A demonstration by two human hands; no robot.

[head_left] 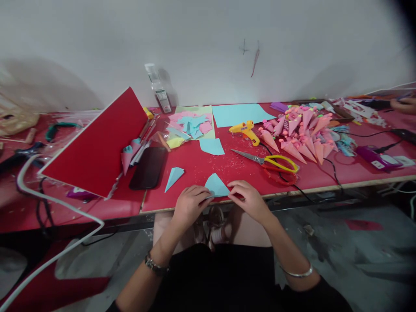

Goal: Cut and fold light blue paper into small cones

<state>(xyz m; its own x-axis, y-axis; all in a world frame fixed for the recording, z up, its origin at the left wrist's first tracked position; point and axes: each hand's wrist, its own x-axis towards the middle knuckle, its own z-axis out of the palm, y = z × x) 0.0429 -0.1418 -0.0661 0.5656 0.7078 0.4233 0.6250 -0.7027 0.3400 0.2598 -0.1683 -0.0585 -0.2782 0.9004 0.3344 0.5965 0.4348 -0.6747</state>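
A light blue paper piece (216, 185), fan-shaped, lies at the table's front edge between my hands. My left hand (192, 203) is closed on its left corner, where the edge looks slightly curled. At the right corner, my right hand (248, 198) pinches the paper between thumb and fingers. A rolled blue paper cone (174, 177) rests left of my hands. Farther back lies another blue paper piece (212, 146) with a curved edge. Scissors (268, 161) with yellow and red handles lie to the right, beyond my right hand.
A yellow glue gun (246, 131) lies behind the scissors, beside a heap of pink cones (303, 132). A black phone (148, 168) and a red board (97, 147) stand left. Paper scraps (190, 123) and a large blue sheet (240, 115) lie behind. Another person's hand (404, 105) shows far right.
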